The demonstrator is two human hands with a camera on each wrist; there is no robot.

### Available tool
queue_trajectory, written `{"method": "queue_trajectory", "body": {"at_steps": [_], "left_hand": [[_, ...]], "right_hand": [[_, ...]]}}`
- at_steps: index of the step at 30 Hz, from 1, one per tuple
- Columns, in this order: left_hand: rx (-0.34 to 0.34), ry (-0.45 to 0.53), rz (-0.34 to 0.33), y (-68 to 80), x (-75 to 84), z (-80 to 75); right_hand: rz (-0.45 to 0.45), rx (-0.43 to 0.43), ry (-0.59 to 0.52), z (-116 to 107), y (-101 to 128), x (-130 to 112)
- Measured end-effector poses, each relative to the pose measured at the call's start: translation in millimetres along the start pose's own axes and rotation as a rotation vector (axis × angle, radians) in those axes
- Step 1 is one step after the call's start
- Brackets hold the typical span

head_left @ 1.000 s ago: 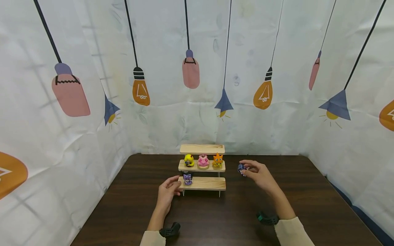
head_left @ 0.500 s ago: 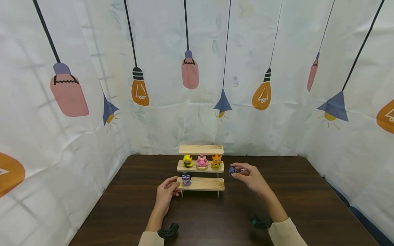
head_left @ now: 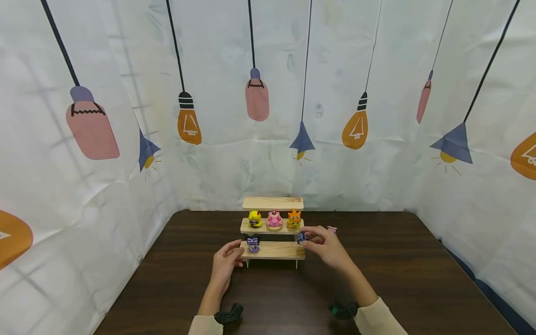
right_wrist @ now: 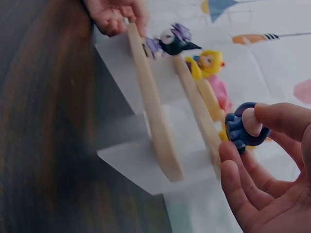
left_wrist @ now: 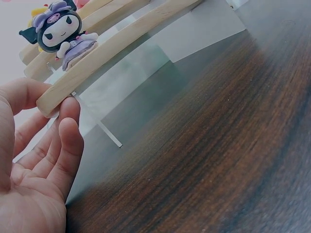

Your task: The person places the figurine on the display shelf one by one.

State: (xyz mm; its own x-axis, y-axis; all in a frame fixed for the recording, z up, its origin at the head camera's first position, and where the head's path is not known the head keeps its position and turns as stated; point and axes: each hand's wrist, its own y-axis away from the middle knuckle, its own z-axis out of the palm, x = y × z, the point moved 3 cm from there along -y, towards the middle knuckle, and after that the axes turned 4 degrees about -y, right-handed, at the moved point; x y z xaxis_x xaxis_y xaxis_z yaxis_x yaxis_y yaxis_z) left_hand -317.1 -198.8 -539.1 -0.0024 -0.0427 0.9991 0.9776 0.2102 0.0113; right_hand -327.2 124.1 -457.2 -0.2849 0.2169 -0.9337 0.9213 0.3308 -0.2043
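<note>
A three-tier wooden display shelf [head_left: 278,251] stands on the dark table. My left hand [head_left: 226,263] pinches the left end of its lowest board [left_wrist: 87,73], thumb above and fingers below. Close by on that board sits a black-and-purple figurine [left_wrist: 60,31] with a white face. My right hand [head_left: 328,249] holds a small dark-blue figurine [right_wrist: 243,128] with a pale round patch between thumb and fingers. It is at the right end of the shelf, apart from the lowest board in the right wrist view.
On the middle board stand a yellow figurine [head_left: 255,219], a pink figurine [head_left: 274,221] and an orange figurine [head_left: 294,218]. A small pinkish thing [head_left: 332,229] shows behind my right hand, mostly hidden. A printed curtain [head_left: 217,177] encloses the dark table [head_left: 188,242].
My right hand has moved left with the blue figurine, from beside the shelf to its right end. The pinkish thing behind it has come into sight. My left hand keeps its grip.
</note>
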Motion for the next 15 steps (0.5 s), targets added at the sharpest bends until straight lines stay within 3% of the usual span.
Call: {"method": "queue_trajectory", "body": {"at_steps": [15], "left_hand": [[-0.008,0.01,-0.003,0.6,-0.5,-0.1]], "right_hand": [[-0.059,-0.03,0.001,37,-1,2]]}}
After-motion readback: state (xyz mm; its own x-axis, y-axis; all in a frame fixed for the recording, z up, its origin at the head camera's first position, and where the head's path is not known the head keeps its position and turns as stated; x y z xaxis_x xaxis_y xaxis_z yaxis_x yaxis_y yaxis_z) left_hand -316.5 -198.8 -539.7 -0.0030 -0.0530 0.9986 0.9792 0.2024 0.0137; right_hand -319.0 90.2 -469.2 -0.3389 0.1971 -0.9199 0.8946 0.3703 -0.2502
